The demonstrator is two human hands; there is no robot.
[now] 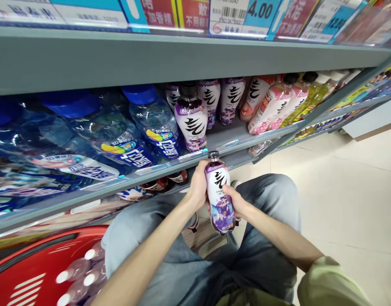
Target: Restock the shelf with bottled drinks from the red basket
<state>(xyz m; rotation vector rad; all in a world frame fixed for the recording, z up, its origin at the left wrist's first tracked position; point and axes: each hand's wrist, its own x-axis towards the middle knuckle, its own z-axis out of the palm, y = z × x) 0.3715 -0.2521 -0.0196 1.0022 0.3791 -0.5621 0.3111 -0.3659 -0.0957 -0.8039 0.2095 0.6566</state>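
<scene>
A purple-labelled drink bottle (219, 193) with a black cap is upright in front of the shelf edge, above my knees. My left hand (198, 185) wraps round its upper left side. My right hand (237, 200) grips its right side, fingers pressed on the label. Both hands are closed on this bottle. On the shelf (233, 138) right behind stands a matching purple bottle (191, 119), with two more purple ones (231, 100) deeper in.
Large blue-capped water bottles (153, 123) fill the shelf's left part; pink bottles (271, 106) and yellow ones stand to the right. A red basket (32, 272) with several white-capped bottles sits at lower left. Price tags (243, 17) line the shelf above. Pale floor tiles stretch right.
</scene>
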